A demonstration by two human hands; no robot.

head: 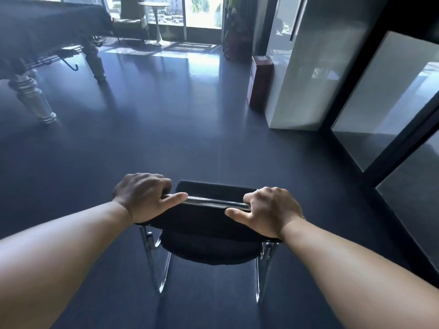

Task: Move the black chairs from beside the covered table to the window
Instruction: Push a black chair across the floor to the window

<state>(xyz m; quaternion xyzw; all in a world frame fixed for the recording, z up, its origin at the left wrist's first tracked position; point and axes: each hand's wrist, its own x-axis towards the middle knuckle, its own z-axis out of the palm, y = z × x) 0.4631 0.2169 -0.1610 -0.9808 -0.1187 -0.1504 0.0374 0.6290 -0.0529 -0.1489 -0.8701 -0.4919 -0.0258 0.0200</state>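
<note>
mid-transfer: left hand (142, 198) and right hand (273, 211) fingers clenched on black chair (209, 248) backrest, well short of window (202, 10), covered table (47, 27) off left.

- Both bare forearms reach forward and down, converging slightly.
- The left hand (142, 198) is palm down, fingers curled over, thumb stretched out to the right.
- The right hand (270, 210) mirrors it, fingers curled, thumb pointing left.
- Both wrists are nearly straight.
</note>
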